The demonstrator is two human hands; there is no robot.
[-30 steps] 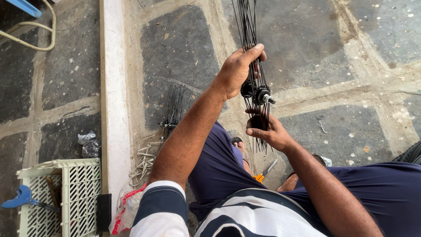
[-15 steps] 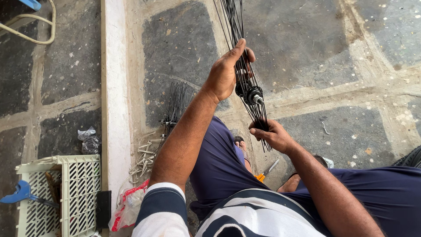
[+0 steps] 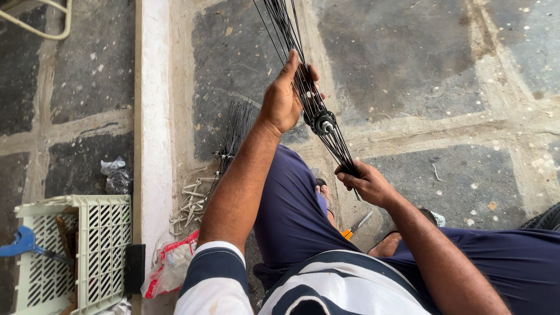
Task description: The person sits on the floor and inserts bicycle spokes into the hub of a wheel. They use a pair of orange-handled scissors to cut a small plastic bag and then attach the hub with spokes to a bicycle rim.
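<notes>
Seated person seen from above, both arms extended forward over a stone-slab floor (image 3: 443, 70). The left hand (image 3: 284, 99) is raised, forearm running up from a striped sleeve, wrist straight, thumb pointing upward and fingers curled round a bundle of thin black spokes (image 3: 286, 35) just above the wheel hub (image 3: 322, 121); its grip is clenched on the spokes. The right hand (image 3: 366, 182) sits lower and nearer the body, forearm angled in from the lower right, knuckles up, fingers pinched closed on the lower ends of the same spokes below the hub. The hub hangs between the two hands, above the person's knee in dark blue trousers (image 3: 289, 216), with the spokes fanning up toward the top edge of the view and narrowing down into the right hand. On the floor beside the left forearm lies a second heap of black spokes (image 3: 234, 128), with pale cable pieces (image 3: 189, 201) near it. An orange-handled tool (image 3: 354, 227) lies on the floor below the right hand. A white raised kerb (image 3: 150, 116) runs along the floor at left; beyond it stand a pale slotted crate (image 3: 99, 245) and a blue-handled tool (image 3: 23, 242).
</notes>
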